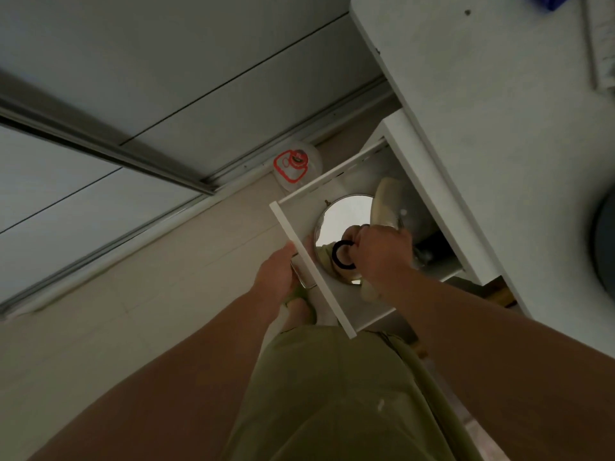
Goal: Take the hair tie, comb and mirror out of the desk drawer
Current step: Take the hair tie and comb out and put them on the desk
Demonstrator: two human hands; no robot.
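Two bare hands work at an open white desk drawer (314, 267), pulled out from under the white desk (482, 134) that fills the frame from 1 to 3 o'clock. A person in olive-green clothing stands over it. The left hand (278, 272), just at 7 o'clock of the drawer front, is curled closed around the metal handle (304, 281) on the drawer's face. The right hand (382, 252) reaches inside the drawer, its fingers pinched closed on a black hair tie (342, 256), which hangs as a loop directly over the round mirror (346, 221). The mirror lies flat on the drawer floor, its glass catching a reflection of the hand and the ring. Just at 2 o'clock of the mirror sits a pale, rounded object (387, 204), possibly a brush or a lid; the dim light leaves it unclear. A comb cannot be made out. On the pale floor (133, 294), at 10 o'clock of the drawer, rests a white bag with red print (296, 168).
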